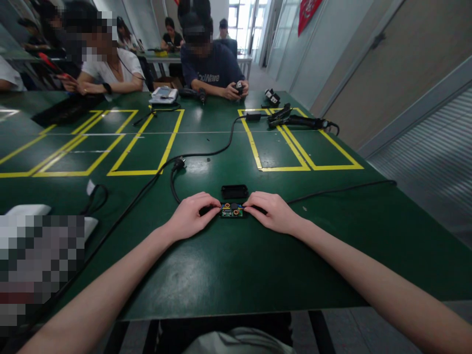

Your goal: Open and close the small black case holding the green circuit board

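An opened power adapter [233, 212] lies on the green table in front of me, its circuit board with copper coils and coloured wires facing up. At its left end, my left hand [195, 212] pinches with thumb and index finger. The fingertips of my right hand [271, 210] are closed on the opposite end. Which wires or edges lie between the fingertips is too small to make out. Just beyond the adapter rests its black cover [234, 191], hollow side up. A black cord with a plug [179, 163] runs behind my left hand, and another cable [339, 189] leads off right.
Yellow tape [283, 169] marks rectangles on the green table [228, 275]. A long cable with a small black box [252, 117] crosses it, near a black electric screwdriver [302, 122]. White items lie at left. Co-workers [212, 69] sit across the table.
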The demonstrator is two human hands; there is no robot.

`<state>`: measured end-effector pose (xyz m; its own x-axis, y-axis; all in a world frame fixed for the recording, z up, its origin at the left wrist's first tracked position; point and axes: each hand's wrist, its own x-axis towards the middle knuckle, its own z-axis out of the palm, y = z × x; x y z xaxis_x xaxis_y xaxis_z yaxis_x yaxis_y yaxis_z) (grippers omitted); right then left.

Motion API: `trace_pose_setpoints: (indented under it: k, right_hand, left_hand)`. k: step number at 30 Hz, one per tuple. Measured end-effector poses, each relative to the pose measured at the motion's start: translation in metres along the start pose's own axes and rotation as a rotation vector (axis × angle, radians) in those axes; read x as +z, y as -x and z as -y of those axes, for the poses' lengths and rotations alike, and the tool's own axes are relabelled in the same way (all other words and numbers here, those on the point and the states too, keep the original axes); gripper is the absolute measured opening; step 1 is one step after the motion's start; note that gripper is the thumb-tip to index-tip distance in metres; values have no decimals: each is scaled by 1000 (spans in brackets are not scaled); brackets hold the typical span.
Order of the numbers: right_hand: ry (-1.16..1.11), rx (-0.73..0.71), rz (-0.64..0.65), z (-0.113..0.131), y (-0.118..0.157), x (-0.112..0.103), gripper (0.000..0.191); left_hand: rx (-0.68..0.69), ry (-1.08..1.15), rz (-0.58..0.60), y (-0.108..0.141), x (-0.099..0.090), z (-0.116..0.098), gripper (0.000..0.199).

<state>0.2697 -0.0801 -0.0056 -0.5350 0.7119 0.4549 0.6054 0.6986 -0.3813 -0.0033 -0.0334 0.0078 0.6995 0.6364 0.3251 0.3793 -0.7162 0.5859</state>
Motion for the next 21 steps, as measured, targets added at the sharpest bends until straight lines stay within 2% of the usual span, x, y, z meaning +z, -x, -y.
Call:
trace_pose_setpoints:
  k: [14,21]
  right_hand:
    - [26,59,-22,1,-3,0,19]
    - [-90,52,-72,0,-3,0,17]
  left_hand:
    - [19,-212,70,-2,4,-1,21]
    - [-39,-55,-2,-2,2,2,20]
